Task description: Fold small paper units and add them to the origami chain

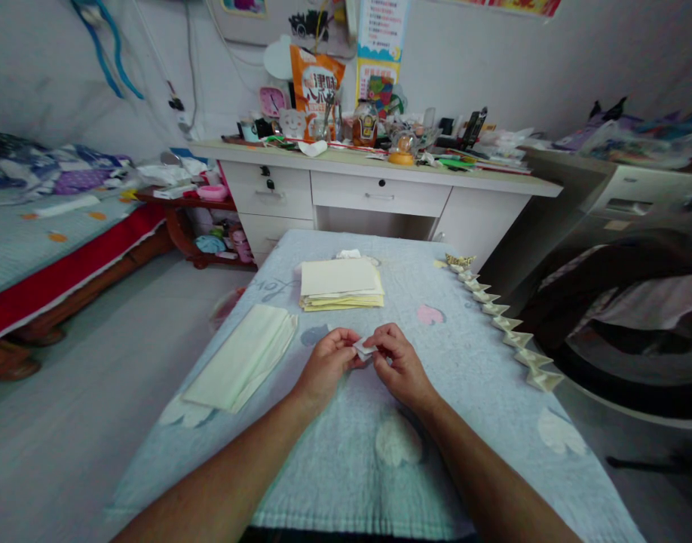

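Over the middle of the cloth-covered table, my left hand [335, 356] and my right hand [398, 360] are both closed on a small folded piece of white paper [364, 348]. The fingers of each hand pinch one side of it, and they hide part of its shape. Just beyond my hands lies a stack of cream and yellow paper sheets [340, 279]. Left of my left hand rests a long, pale green folded bundle of paper [241, 357]. Along the table's right edge runs a row of several folded paper boats [507, 323].
A pale blue cloth with heart prints [346, 467] covers the table. Behind stands a white desk [380, 192] crowded with jars, bags and small items. A bed [57, 241] is at the left, a washing machine [634, 204] at the right.
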